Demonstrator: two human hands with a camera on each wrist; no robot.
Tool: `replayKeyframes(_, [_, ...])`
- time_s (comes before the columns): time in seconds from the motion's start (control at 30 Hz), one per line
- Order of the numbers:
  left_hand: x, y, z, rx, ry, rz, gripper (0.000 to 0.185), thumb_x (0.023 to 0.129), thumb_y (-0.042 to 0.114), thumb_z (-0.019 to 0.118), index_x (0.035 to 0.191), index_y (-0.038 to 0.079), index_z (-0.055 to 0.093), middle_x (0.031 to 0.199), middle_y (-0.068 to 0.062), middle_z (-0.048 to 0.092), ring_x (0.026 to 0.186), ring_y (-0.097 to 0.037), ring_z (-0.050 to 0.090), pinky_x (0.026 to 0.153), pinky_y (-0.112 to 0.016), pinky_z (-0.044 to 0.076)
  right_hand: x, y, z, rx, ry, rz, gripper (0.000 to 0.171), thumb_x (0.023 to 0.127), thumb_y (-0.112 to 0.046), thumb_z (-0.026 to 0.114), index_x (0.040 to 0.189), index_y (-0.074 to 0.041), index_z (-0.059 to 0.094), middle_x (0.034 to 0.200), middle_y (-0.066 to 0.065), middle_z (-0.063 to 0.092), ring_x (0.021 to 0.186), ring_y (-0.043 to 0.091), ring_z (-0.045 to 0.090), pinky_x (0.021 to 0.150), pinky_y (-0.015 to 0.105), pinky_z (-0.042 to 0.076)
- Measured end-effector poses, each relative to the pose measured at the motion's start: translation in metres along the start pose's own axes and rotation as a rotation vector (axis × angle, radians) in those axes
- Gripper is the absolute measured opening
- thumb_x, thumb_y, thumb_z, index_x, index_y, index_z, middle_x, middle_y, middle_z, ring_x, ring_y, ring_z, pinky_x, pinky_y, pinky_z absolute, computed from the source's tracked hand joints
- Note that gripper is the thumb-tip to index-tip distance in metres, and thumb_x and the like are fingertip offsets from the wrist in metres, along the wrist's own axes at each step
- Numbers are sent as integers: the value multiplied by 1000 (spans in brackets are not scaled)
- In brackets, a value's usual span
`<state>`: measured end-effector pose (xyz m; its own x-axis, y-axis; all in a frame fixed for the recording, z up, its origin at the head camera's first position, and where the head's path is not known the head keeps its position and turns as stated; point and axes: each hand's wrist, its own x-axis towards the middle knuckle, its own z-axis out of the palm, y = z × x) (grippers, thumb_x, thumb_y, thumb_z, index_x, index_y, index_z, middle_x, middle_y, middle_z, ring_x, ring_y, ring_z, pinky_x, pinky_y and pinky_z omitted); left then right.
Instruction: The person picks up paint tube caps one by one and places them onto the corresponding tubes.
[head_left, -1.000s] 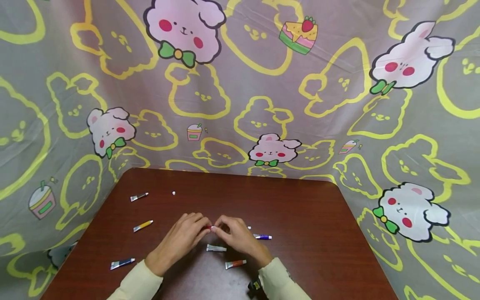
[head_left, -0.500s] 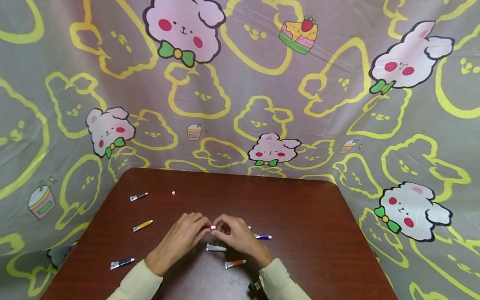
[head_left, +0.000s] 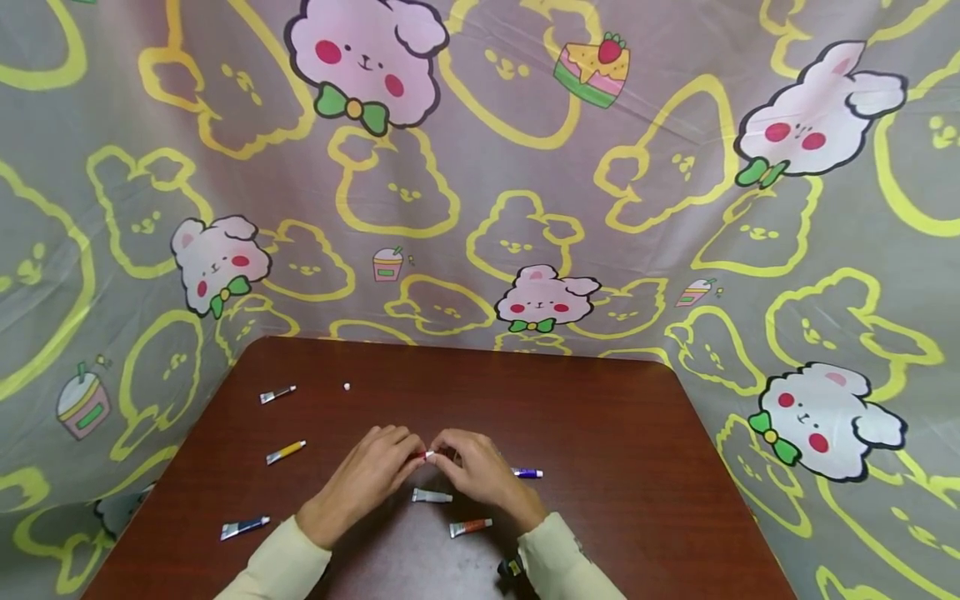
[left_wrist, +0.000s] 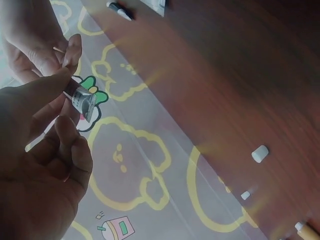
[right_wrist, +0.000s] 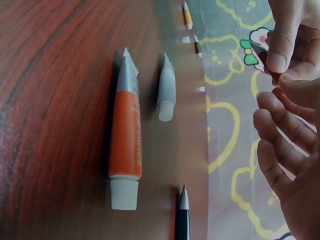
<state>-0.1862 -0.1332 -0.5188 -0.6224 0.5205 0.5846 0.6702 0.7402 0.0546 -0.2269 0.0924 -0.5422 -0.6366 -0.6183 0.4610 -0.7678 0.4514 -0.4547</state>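
Above the middle of the table, my left hand (head_left: 371, 473) pinches a small red paint tube (head_left: 423, 456) between thumb and fingers. The tube's flat, crimped silver end (left_wrist: 85, 104) sticks out past the fingers in the left wrist view. My right hand (head_left: 483, 475) meets the left one and pinches the tube's white cap end between thumb and index finger. Its other fingers (right_wrist: 272, 130) are loosely bent in the right wrist view. Just below the hands lie a silver-grey paint tube (head_left: 432, 497) and an orange paint tube (head_left: 471, 527). A purple-blue tube (head_left: 529, 473) lies beside the right hand.
On the left of the brown table (head_left: 622, 433) lie a dark tube (head_left: 278, 394), a yellow tube (head_left: 287, 452) and a dark blue tube (head_left: 245, 527). A loose white cap (head_left: 347, 387) is near the back. Patterned cloth (head_left: 450, 167) hangs around the table.
Half a second ago the right fingertips stood slightly off the white cap, leaving it exposed; they now pinch it again. Both hands have shifted slightly right, and the tubes on the table stay put.
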Motion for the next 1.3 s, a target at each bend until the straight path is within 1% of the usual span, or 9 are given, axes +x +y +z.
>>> replayKeyframes(0.07, [-1, 0, 2, 4, 0, 11, 18, 89, 19, 89, 97, 16, 73, 88, 5, 68, 81, -14, 62, 72, -34, 48, -1, 1, 0, -25, -15, 2, 8, 105, -24, 73, 105, -16, 75, 97, -6, 76, 82, 0, 62, 74, 17, 52])
replayKeyframes(0.13, [-1, 1, 4, 0, 1, 13, 18, 89, 19, 89, 96, 15, 73, 87, 4, 68, 80, -15, 62, 72, -34, 49, -1, 1, 0, -40, -28, 4, 9, 105, -25, 72, 106, -16, 75, 98, -7, 77, 81, 1, 61, 75, 17, 49])
replayKeyframes(0.37, [0, 3, 6, -4, -11, -4, 19, 89, 18, 89, 95, 14, 72, 86, 4, 66, 79, -14, 61, 72, -35, 49, -3, 3, -1, -52, -44, 9, 10, 107, -26, 69, 106, -18, 75, 100, -8, 77, 83, 2, 62, 78, 24, 53])
replayKeyframes(0.5, [0, 3, 7, -2, -11, -7, 19, 89, 19, 90, 95, 14, 72, 85, 4, 66, 78, -14, 59, 71, -34, 47, -3, 3, 0, -54, -52, 20, 10, 107, -26, 68, 107, -18, 74, 101, -7, 77, 84, 5, 64, 79, 25, 54])
replayKeyframes(0.7, [-1, 2, 8, 1, 19, 3, 22, 87, 18, 92, 96, 14, 72, 86, 4, 67, 79, -14, 60, 71, -33, 46, -4, 3, 2, -46, -71, 50, 13, 109, -28, 66, 107, -18, 75, 102, -8, 77, 86, 4, 64, 81, 25, 55])
replayKeyframes(0.87, [-2, 0, 9, 27, 30, 3, 22, 86, 18, 92, 96, 13, 73, 87, 3, 68, 80, -16, 62, 71, -34, 47, -2, 4, 4, 5, -46, 88, 12, 107, -26, 69, 106, -18, 78, 100, -8, 78, 85, 2, 65, 78, 21, 54])
replayKeyframes(0.97, [-4, 0, 9, 58, 10, -21, 22, 86, 19, 93, 96, 13, 74, 88, 2, 69, 81, -17, 63, 71, -35, 48, -1, 4, 5, 36, -30, 129, 11, 105, -26, 74, 106, -17, 80, 97, -8, 79, 81, -1, 63, 75, 17, 53])
replayKeyframes(1.1, [-7, -1, 9, 92, -24, -54, 23, 84, 19, 93, 95, 14, 74, 86, 2, 70, 80, -18, 63, 70, -36, 48, 1, 4, 7, 43, -15, 172, 10, 103, -27, 77, 105, -18, 80, 94, -8, 77, 79, -2, 60, 72, 15, 51])
replayKeyframes(1.3, [-12, -8, 15, 124, -73, -88, 23, 84, 19, 94, 93, 14, 73, 86, 1, 70, 78, -19, 63, 67, -35, 47, 4, 6, 5, 32, -9, 174, 10, 103, -26, 76, 106, -17, 80, 98, -6, 79, 82, 0, 63, 75, 18, 53])
